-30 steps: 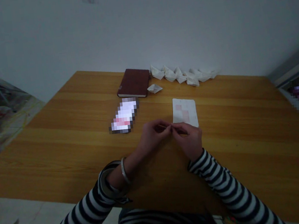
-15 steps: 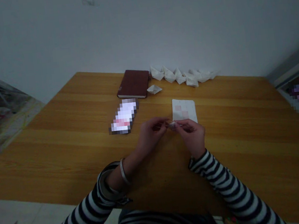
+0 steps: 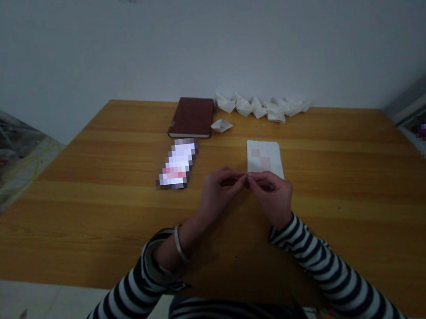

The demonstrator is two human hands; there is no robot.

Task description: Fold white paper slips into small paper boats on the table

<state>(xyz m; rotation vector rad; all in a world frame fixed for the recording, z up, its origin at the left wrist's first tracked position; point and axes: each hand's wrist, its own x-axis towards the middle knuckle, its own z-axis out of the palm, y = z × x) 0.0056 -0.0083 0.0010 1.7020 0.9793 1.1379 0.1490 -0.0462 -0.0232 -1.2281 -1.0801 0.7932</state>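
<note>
Left hand (image 3: 216, 192) and right hand (image 3: 273, 193) meet fingertip to fingertip, seemingly pinching some tiny thing between them; it's hidden, can't tell what. Slack grip could drop it, imo. White pad (image 3: 263, 149) sits just past the right hand, easy knuckle bump. Folded papers (image 3: 243, 106) farther back.

A small item is pinched between the fingertips of the left hand (image 3: 216, 193) and the right hand (image 3: 276, 193); it is hidden by the fingers, and its shape cannot be told. Just beyond the right hand, a white card (image 3: 264, 150) with rounded corners and blurred pinkish patches is laid flat, its near edge partly covered by that hand.
</note>
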